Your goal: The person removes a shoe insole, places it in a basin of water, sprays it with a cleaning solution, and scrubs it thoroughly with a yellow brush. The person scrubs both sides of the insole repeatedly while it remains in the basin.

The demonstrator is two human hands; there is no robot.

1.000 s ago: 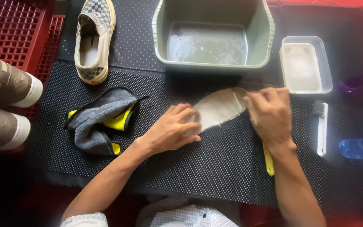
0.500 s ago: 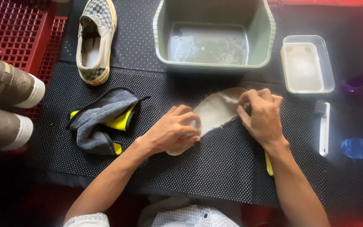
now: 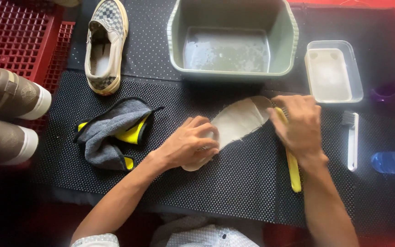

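Pale insole [image 3: 238,121] flat on black dotted mat [image 3: 234,187], just below grey-green basin [image 3: 232,36]. Likely thin, light, floppy, slick when wet; best pinned at heel. Left hand [image 3: 192,144] pressing heel end, fingers curled over it. Right hand [image 3: 300,126] closed round yellow-handled brush [image 3: 292,170] at toe end. Grey-yellow cloth [image 3: 113,132] left.

Shoe-cleaning spot: rubber mat [image 3: 234,192], water basin [image 3: 232,40], brushes [image 3: 352,137], shoes [image 3: 102,43].
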